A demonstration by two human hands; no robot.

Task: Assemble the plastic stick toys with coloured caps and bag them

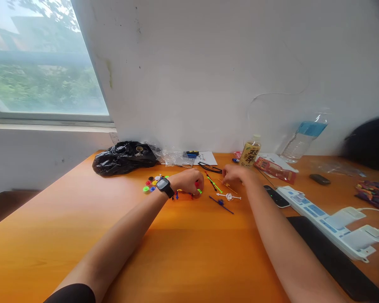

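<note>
My left hand [191, 181], with a black watch [165, 186] on its wrist, is curled low over small red, green and blue plastic pieces. Its fingertips are partly hidden, so what they grip is unclear. Farther right, my right hand [234, 173] has its fingers bent together beside a thin yellow plastic piece [228, 186]; anything inside them is hidden. Between the hands lie a green arrow-ended stick [216, 185] and a black one. Nearer to me are a white arrow-ended piece [229, 197] and a dark blue stick [221, 202]. Several coloured round pieces [146, 190] sit left of my left hand.
At the back are a black plastic bag [124, 158], clear wrapping [177, 158], a yellow-labelled bottle [250, 151] and a tilted water bottle [305, 141]. A white power strip [316, 216] with plugged-in chargers, a phone-like device [276, 196] and a dark mat [328, 256] lie right.
</note>
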